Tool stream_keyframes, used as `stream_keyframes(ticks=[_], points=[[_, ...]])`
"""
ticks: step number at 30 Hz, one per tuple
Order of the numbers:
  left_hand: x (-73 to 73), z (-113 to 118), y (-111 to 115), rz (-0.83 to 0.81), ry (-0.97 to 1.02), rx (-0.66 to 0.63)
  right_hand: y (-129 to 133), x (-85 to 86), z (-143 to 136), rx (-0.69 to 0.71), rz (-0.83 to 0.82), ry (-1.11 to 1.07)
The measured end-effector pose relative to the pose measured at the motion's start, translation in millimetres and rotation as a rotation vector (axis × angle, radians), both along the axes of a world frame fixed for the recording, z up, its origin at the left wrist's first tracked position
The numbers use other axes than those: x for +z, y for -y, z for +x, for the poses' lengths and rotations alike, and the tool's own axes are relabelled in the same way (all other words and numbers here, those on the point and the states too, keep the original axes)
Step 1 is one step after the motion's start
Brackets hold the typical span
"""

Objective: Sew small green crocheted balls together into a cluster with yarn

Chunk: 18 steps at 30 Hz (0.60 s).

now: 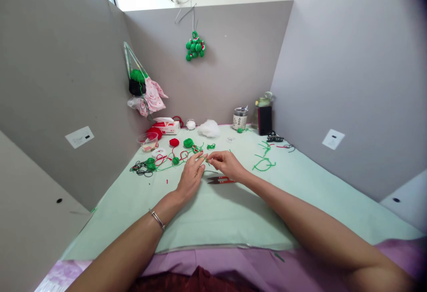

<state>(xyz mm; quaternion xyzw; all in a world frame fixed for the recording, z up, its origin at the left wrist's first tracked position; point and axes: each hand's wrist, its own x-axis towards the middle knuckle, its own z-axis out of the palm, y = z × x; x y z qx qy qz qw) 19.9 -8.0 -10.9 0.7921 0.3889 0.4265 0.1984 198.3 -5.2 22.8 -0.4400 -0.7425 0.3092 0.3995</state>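
My left hand (pixel 191 174) is over the table with its fingers stretched forward and its thumb a little apart. A thin strand of green yarn (pixel 206 160) runs between its fingertips and my right hand. Whether the strand is looped round a left finger or only lies against it, I cannot tell. Thumb and fingers of my right hand (pixel 227 165) pinch this yarn just right of the left fingertips. Below the right hand lie red-handled thread snips (pixel 220 180), their dark blades pointing left and the handle end partly hidden.
Green yarn balls (pixel 188 143), a red ball (pixel 174 142) and tangled black cord (pixel 142 168) lie left and behind. White stuffing (pixel 209 128), a tin (pixel 240 119) and a dark phone-like slab (pixel 265 120) stand along the back. Green yarn scraps (pixel 264 164) lie right. Grey partitions (pixel 213 65) enclose the table.
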Motion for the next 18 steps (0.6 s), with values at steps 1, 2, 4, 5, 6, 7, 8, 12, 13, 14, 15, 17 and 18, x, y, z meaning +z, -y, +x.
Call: stream_keyframes(ticks=[1, 2, 4, 5, 6, 7, 8, 12, 13, 14, 15, 17, 18], points=[[-1.0, -0.5, -1.1, -0.001, -0.023, 0.008, -0.4, -0.7, -0.3, -0.001, -0.002, -0.005], [-1.9, -0.9, -1.9, -0.001, -0.041, 0.011, -0.5, -1.2, -0.6, 0.003, 0.001, -0.010], [-3.0, -1.6, -3.2, 0.008, -0.069, 0.013, -0.5, -1.6, -0.6, 0.016, 0.003, -0.018], [-3.2, -1.9, -3.7, 0.015, -0.080, 0.018, -0.5, -1.4, -0.3, 0.017, -0.005, -0.023], [-3.4, -2.3, -4.2, 0.019, -0.091, 0.023, -0.6, -1.1, 0.1, 0.014, -0.021, -0.028], [-3.6, -2.6, -4.8, 0.016, -0.104, 0.026, -0.7, -0.6, 0.5, 0.011, -0.041, -0.034], [-3.8, -3.0, -5.5, 0.009, -0.116, 0.027, -0.9, -0.1, 1.0, 0.014, -0.058, -0.041], [-4.2, -4.8, -7.8, 0.005, -0.153, 0.010, -2.3, 1.2, 1.8, 0.049, -0.101, -0.078], [-4.0, -5.1, -8.1, 0.010, -0.159, 0.008, -2.8, 1.3, 1.7, 0.031, -0.117, -0.085], [-3.8, -5.5, -8.2, 0.012, -0.166, 0.007, -3.4, 1.2, 1.6, 0.015, -0.134, -0.089], [-3.5, -5.7, -8.1, 0.010, -0.174, 0.008, -3.9, 1.1, 1.4, 0.013, -0.148, -0.091], [-3.0, -6.0, -7.8, 0.010, -0.187, 0.011, -5.0, 0.6, 1.1, 0.040, -0.164, -0.092], [-2.7, -6.2, -7.7, 0.012, -0.190, 0.011, -5.5, 0.2, 1.0, 0.048, -0.170, -0.093]])
